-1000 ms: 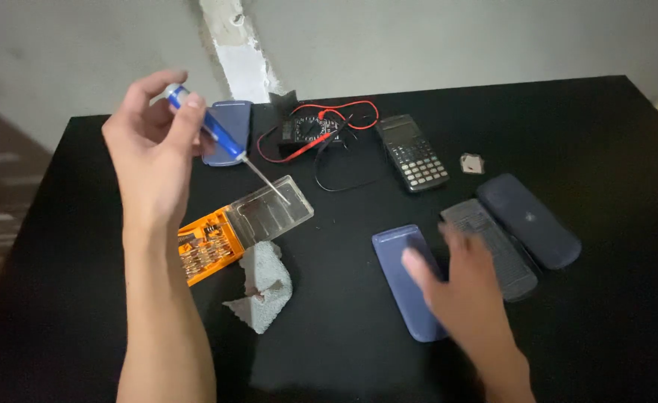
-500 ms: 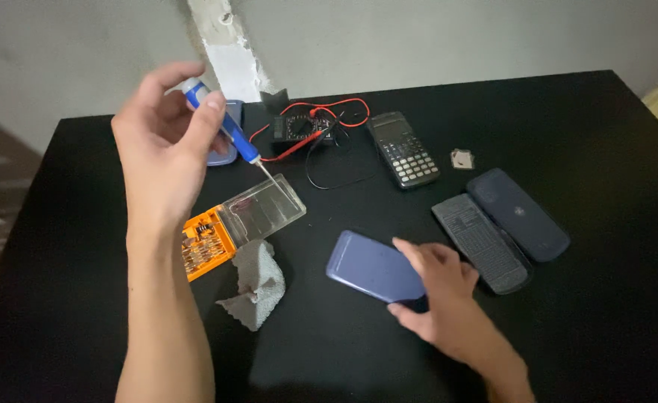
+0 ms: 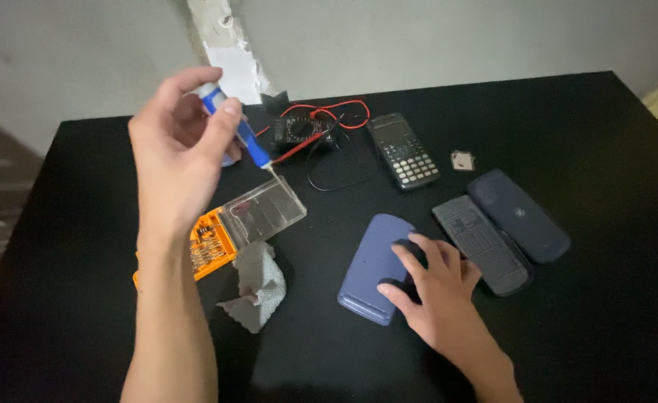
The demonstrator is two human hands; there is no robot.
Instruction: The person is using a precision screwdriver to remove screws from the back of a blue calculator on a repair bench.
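Black table (image 3: 582, 134) fills the view, and near its middle lies a blue case (image 3: 373, 265) with the right hand (image 3: 437, 287) flat on it, fingers spread and gripping nothing. At ten o'clock from the case, the left hand (image 3: 176, 160) is raised, pinching a blue screwdriver (image 3: 241, 133) between thumb and fingers. Under it sits an orange bit box (image 3: 228, 231) beside a grey cloth (image 3: 258, 287), with a calculator (image 3: 403, 151) at twelve o'clock and two dark covers (image 3: 500, 224) at three o'clock.

Single head-worn view, steeply down (close) over black table (image 3: 612, 134)
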